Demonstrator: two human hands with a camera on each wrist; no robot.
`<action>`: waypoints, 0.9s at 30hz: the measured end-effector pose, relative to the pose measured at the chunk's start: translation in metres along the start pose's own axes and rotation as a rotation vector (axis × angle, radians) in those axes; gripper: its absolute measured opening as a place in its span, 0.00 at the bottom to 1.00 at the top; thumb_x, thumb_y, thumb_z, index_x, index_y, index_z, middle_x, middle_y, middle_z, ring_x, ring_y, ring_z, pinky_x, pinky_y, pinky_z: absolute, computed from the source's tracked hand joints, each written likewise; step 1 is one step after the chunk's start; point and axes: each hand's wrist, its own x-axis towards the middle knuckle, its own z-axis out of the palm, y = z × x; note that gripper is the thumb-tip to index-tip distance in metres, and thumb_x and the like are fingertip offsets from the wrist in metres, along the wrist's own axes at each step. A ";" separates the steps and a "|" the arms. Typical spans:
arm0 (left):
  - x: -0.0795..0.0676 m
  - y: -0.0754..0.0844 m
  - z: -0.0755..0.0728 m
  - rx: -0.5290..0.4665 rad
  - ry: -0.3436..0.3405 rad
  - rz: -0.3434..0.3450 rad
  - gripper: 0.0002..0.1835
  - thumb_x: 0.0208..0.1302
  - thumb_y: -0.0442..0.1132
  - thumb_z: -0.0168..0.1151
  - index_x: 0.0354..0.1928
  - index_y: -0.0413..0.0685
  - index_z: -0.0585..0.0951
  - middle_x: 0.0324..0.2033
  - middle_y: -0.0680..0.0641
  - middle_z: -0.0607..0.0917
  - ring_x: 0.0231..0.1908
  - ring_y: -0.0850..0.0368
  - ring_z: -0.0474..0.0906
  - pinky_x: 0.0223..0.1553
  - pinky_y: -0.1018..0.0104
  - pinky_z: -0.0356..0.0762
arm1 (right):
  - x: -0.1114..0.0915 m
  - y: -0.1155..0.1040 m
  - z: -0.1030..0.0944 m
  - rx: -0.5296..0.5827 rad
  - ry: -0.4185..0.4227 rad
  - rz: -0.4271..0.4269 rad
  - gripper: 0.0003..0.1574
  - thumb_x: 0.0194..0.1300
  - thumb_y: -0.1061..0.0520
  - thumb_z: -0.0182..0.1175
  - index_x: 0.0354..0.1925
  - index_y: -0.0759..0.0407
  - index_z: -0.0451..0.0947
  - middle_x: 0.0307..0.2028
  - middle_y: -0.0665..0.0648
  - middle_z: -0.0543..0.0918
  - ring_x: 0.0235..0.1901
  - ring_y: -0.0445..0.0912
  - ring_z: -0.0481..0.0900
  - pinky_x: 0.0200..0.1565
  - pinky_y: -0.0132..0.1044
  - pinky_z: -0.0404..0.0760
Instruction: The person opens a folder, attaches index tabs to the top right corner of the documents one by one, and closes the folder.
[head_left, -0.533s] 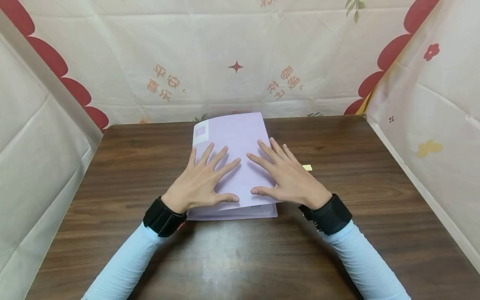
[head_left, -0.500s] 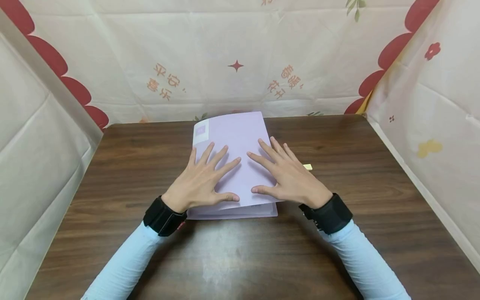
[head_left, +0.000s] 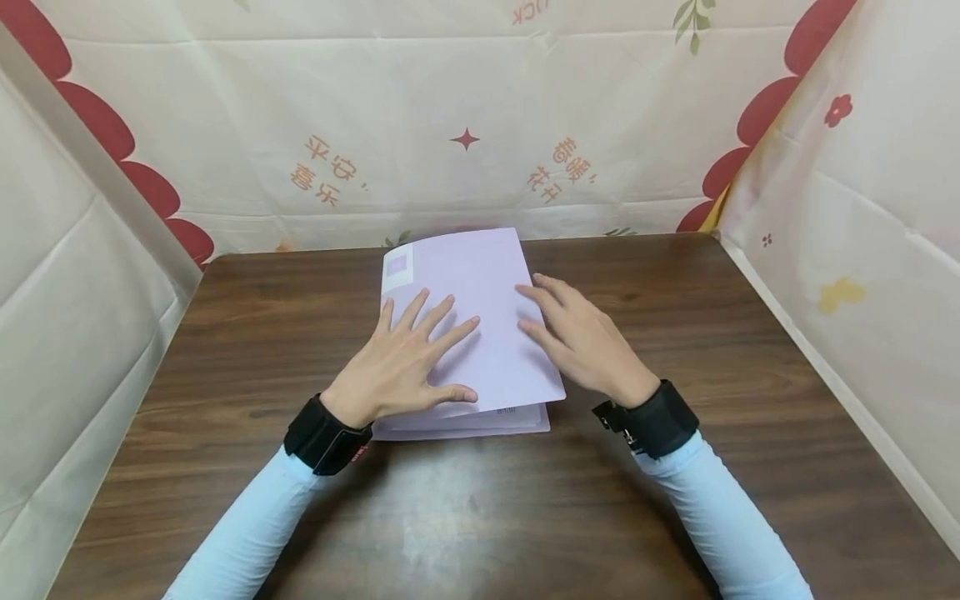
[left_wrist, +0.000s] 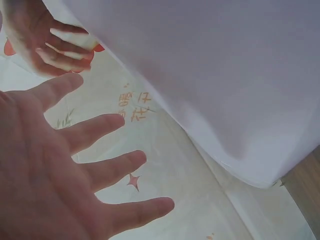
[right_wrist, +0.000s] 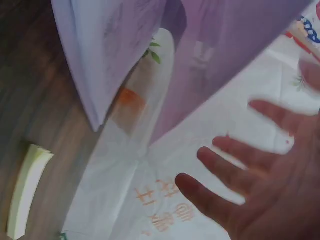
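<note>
A lilac soft-covered booklet [head_left: 480, 258] with a pale label at its upper left lies on the wooden table. Its cover stands partly raised, and pages show beneath it at the near edge and in the right wrist view. My left hand [head_left: 397, 367] is over the cover's left half with its fingers spread. In the left wrist view a gap shows between those fingers and the cover. My right hand [head_left: 588, 342] is beside the cover's right edge, its fingers loosely bent and holding nothing. A pale yellow sticky-note pad [right_wrist: 29, 192] lies on the table; in the head view it is hidden.
The brown wooden table [head_left: 300, 517] runs up to a printed white cloth [head_left: 420, 100] at the back. More cloth hangs at the left [head_left: 75, 292] and right sides. Black straps [head_left: 327, 435] circle both wrists.
My right hand has shifted from above the cover to its right edge, its fingers drawn closer together and covering the yellow pad in the head view. My left hand stays spread in place.
</note>
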 end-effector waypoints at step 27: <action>-0.015 -0.021 -0.025 -0.107 0.163 -0.051 0.44 0.70 0.74 0.50 0.81 0.64 0.59 0.78 0.41 0.65 0.77 0.42 0.62 0.74 0.40 0.62 | 0.014 -0.002 0.009 1.040 -0.085 0.326 0.42 0.82 0.33 0.35 0.77 0.60 0.59 0.63 0.72 0.80 0.48 0.40 0.87 0.48 0.36 0.87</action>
